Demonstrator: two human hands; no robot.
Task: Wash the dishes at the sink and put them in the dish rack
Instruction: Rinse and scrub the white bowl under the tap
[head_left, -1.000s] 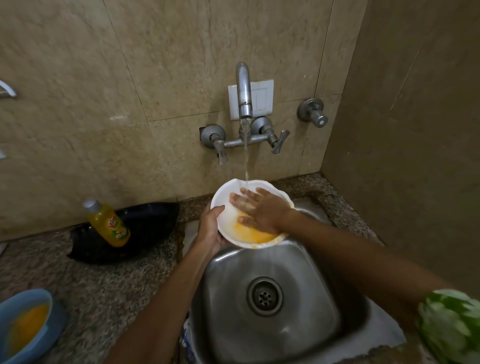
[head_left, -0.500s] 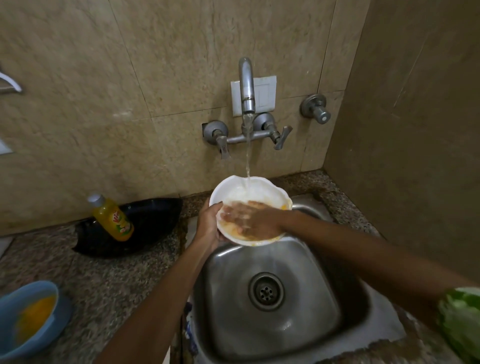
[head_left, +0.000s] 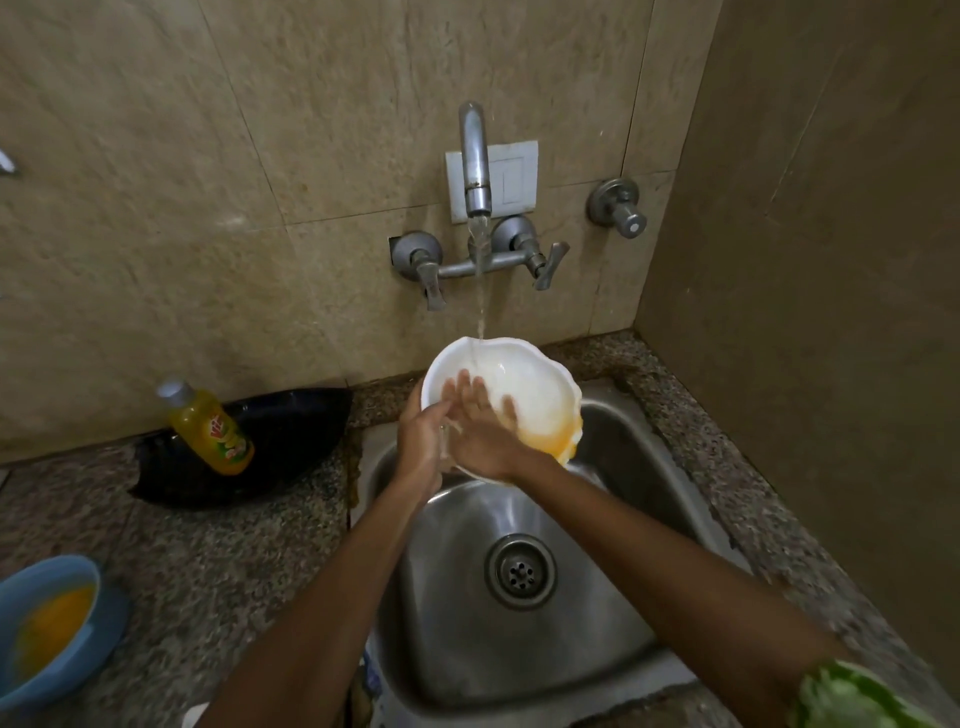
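Two hands are at work on one white bowl (head_left: 524, 384), held tilted above the far edge of the steel sink (head_left: 457, 613). Left hand (head_left: 423, 441) grips the bowl's near-left rim, fingers curled round it. Right hand (head_left: 480, 421) lies flat inside the bowl with fingers straight and spread against the inner surface, holding nothing; its fingertips are blurred. Yellow residue (head_left: 553, 436) collects at the bowl's lower right edge, just right of the right hand. Water (head_left: 481, 312) falls from the wall tap (head_left: 475, 156) beyond the hands and lands on the bowl's far rim. Below the forearms, nearer the person, the sink drain (head_left: 521, 570) is visible. Left of the left hand, on the speckled counter (head_left: 218, 571), a yellow bottle (head_left: 208, 428) leans on a dark pan (head_left: 280, 441). Further left and nearer, a blue bowl (head_left: 52, 629) with yellow contents sits at the frame edge. A green patterned sleeve (head_left: 857, 696) shows on the right arm.
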